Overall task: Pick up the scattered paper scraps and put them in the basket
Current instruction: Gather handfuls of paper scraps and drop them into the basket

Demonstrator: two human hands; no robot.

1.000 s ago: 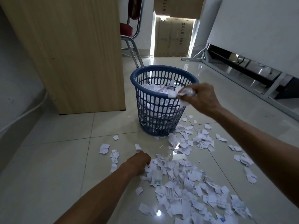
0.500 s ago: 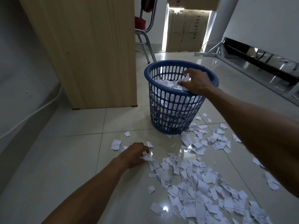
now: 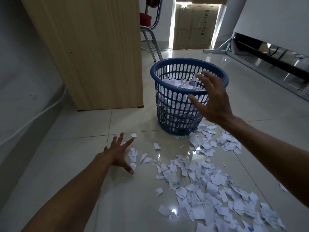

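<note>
The far cardboard box (image 3: 194,27) bore the word SOLUTION down its side, and its top ran out of view. Print on the paper scraps (image 3: 200,186) was too small to read. They lay strewn over the near right floor (image 3: 83,131), with more heaped inside the blue basket (image 3: 167,101). The right hand (image 3: 212,99), fingers spread and empty, covered part of the basket's near rim. The left hand (image 3: 119,151) was splayed low over the floor, holding nothing, a few scraps just beside it; whether it touched them was unclear
</note>
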